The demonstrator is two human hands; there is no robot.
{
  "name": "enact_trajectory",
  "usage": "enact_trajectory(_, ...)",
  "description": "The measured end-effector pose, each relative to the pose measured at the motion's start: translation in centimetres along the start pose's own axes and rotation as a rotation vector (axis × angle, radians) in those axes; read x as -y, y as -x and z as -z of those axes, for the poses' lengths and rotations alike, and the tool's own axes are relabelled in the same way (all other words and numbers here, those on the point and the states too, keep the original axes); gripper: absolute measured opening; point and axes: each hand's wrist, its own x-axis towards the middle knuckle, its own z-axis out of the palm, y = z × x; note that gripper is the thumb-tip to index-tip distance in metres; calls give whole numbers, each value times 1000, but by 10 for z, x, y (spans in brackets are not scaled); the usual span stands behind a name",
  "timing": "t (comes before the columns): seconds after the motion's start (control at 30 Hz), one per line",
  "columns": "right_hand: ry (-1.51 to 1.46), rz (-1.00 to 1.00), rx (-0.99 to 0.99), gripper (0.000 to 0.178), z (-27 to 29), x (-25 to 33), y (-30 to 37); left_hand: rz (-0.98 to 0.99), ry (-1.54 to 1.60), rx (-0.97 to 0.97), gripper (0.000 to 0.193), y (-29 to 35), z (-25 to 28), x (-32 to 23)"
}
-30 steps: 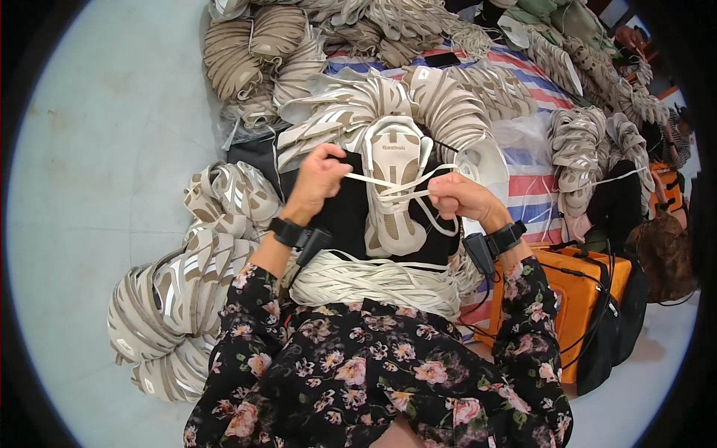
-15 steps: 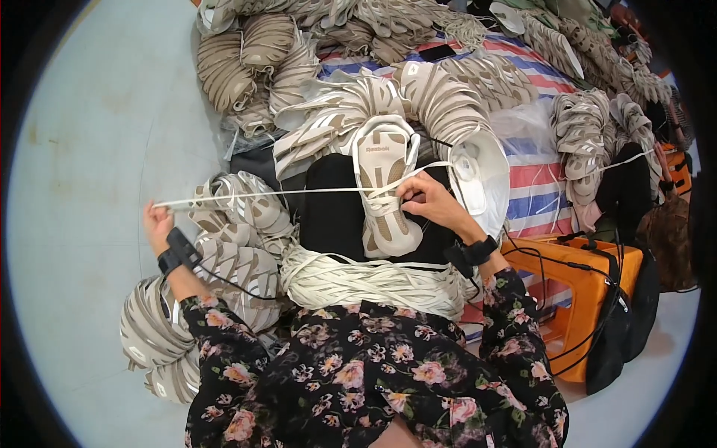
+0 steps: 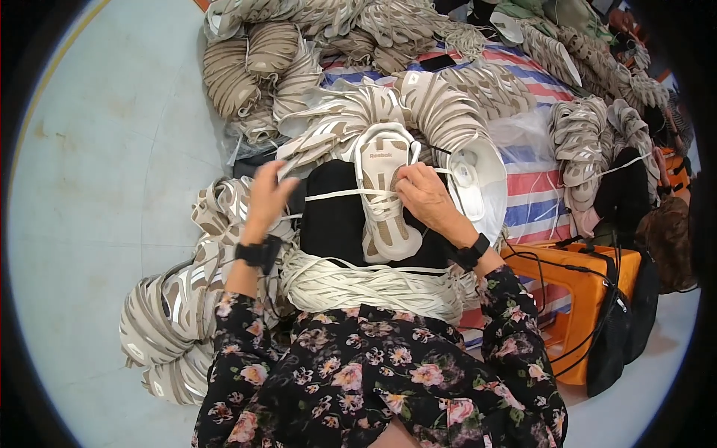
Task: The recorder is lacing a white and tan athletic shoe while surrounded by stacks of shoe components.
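I read this as a workshop for shoe parts, mostly from the sheer number of alike pieces. I see beige uppers (image 3: 444,104) nested one inside another in long, curving rows, heaped at the far side, on the left and along the right. A thick bundle of pale laces (image 3: 366,282) lies near me, far more than one pair would take. Many of the rows rest on a striped sheet (image 3: 534,198) spread over a smooth pale floor (image 3: 89,187), with clear plastic (image 3: 523,138) among them. At my right, another person's dark leg (image 3: 626,187) shows beside more stacked uppers.
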Motion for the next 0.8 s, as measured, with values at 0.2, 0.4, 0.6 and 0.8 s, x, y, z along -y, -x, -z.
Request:
enact_trajectory(0.2,-377,-258,227,17,13,3,3,-111,269,371,20,4,-52,-83)
enact_trajectory(0.4,12,-47,360,24,27,9,-21,-58,332,346,25,7,-55,-81)
enact_trajectory(0.6,-107,-22,267,20,18,-12,-33,-59,119,449,39,0,-55,-95)
enact_trajectory(0.8,-133,22,383,13,26,-5,-36,5,125,477,44,3,-57,-89)
